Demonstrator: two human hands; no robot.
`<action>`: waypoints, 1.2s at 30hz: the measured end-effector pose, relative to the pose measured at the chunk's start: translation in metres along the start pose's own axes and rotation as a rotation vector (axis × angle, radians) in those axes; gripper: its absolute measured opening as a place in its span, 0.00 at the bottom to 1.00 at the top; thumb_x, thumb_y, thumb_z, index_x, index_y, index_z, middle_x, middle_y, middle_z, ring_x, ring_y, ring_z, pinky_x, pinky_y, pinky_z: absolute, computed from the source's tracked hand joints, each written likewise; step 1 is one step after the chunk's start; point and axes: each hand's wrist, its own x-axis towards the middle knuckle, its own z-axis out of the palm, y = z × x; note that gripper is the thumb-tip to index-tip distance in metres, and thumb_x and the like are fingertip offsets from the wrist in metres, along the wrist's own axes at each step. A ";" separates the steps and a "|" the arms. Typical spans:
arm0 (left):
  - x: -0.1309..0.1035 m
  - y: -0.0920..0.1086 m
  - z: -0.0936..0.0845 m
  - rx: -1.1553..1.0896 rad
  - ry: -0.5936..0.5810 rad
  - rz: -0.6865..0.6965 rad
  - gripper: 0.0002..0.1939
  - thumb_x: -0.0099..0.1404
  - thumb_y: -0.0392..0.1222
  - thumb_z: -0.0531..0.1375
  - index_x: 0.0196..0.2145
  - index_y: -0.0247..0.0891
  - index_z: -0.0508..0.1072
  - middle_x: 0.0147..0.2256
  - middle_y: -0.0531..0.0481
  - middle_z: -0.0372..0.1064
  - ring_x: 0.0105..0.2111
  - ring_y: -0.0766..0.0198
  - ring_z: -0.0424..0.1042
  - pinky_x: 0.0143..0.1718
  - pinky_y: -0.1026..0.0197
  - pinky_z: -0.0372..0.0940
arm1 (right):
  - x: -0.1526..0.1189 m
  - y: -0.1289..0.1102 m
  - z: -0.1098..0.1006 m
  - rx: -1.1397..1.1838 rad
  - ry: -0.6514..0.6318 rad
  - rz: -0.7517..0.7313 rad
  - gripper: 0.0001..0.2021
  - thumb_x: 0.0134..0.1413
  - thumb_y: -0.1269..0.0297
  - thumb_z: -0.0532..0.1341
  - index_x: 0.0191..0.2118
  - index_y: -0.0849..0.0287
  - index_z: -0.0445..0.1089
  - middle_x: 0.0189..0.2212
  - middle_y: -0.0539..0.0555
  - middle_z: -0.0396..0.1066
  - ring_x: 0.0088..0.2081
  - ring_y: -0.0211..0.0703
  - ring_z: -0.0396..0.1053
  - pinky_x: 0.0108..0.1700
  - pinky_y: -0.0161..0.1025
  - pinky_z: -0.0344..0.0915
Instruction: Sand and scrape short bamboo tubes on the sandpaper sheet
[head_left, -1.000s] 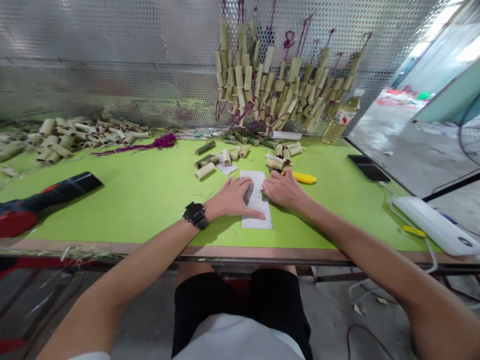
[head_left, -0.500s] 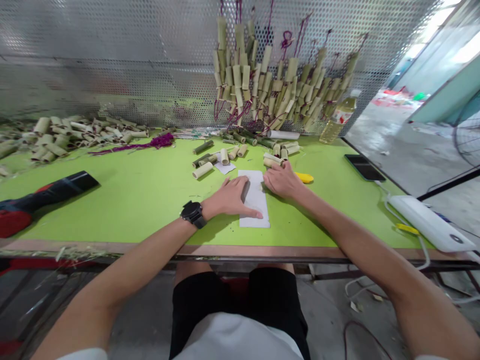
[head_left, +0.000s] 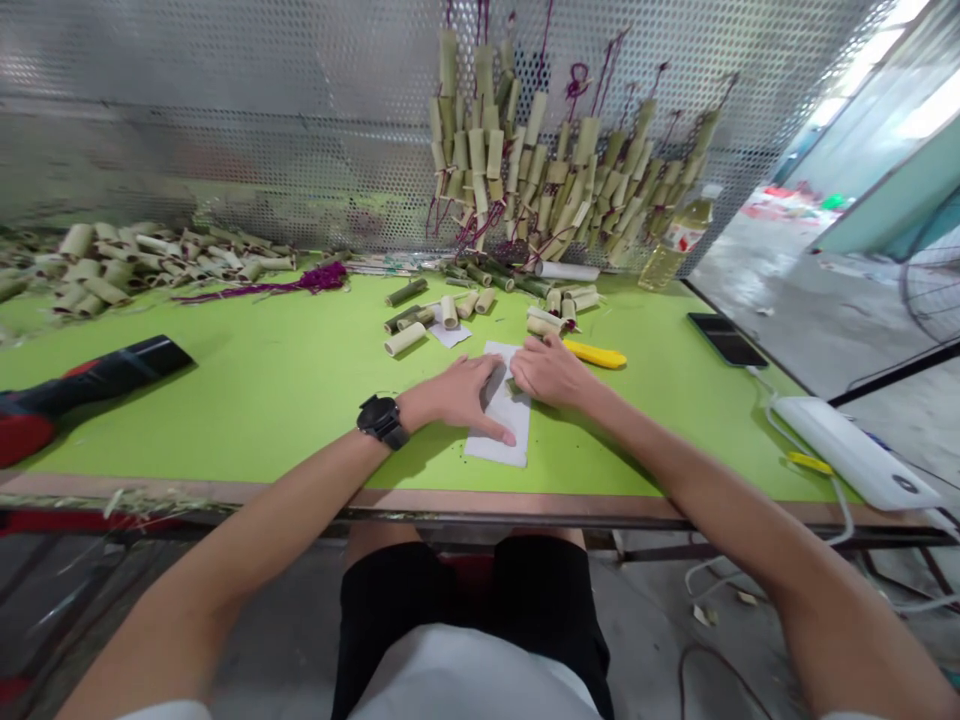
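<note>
Left hand (head_left: 459,392): fingers spread, thumb stretched well out from the others, lying on the white paper (head_left: 514,412) across its left side. Black watch (head_left: 382,421) on that wrist. Right hand (head_left: 551,372): fingers curled and drawn together on a small greenish piece (head_left: 511,386), mostly hidden by the hand, over the right side of the paper. The paper lies flat on the green worktop (head_left: 285,390), near the front edge, slightly askew.

Just beyond the right hand: a yellow tool (head_left: 596,354), one end behind the knuckles. Farther back, cut tubes, a pale one (head_left: 405,340) lying nearest on the left, and a paper scrap (head_left: 450,337) partly under others. Purple string (head_left: 322,278) to the left, beside a large tube pile (head_left: 97,268). More tubes hang on cords against the perforated metal sheet (head_left: 262,170). Far right: oil-coloured bottle (head_left: 677,240), phone (head_left: 727,340).
</note>
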 end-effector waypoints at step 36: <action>0.008 -0.020 -0.008 0.090 -0.226 0.129 0.83 0.52 0.89 0.71 0.88 0.39 0.43 0.87 0.33 0.33 0.86 0.31 0.38 0.84 0.31 0.27 | 0.002 -0.007 0.010 -0.003 0.124 -0.235 0.22 0.84 0.66 0.51 0.44 0.56 0.83 0.38 0.59 0.84 0.42 0.55 0.70 0.48 0.51 0.54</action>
